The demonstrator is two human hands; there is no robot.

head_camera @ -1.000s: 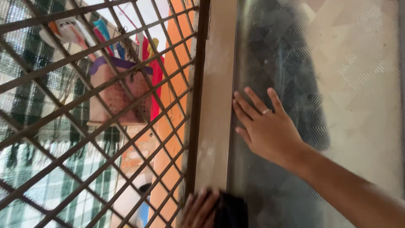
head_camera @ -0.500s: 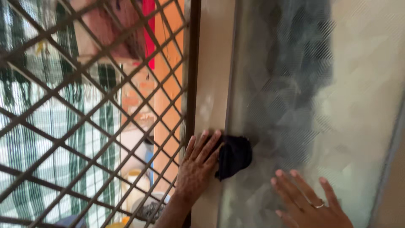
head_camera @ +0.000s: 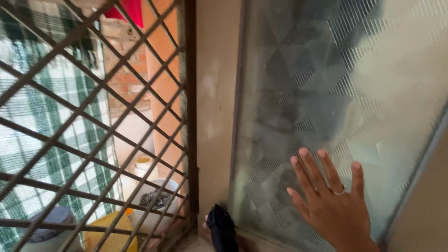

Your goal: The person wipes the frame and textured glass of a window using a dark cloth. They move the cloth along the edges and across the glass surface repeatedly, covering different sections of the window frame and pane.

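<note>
The right hand (head_camera: 333,205) lies flat and open on the patterned glass pane (head_camera: 326,93), bracing it and gripping nothing. The dark cloth (head_camera: 222,228) sits at the pane's bottom-left corner; the left hand is mostly hidden behind it, probably pressing it there.

No packages, labels, signs or screens visible in this view.
</note>
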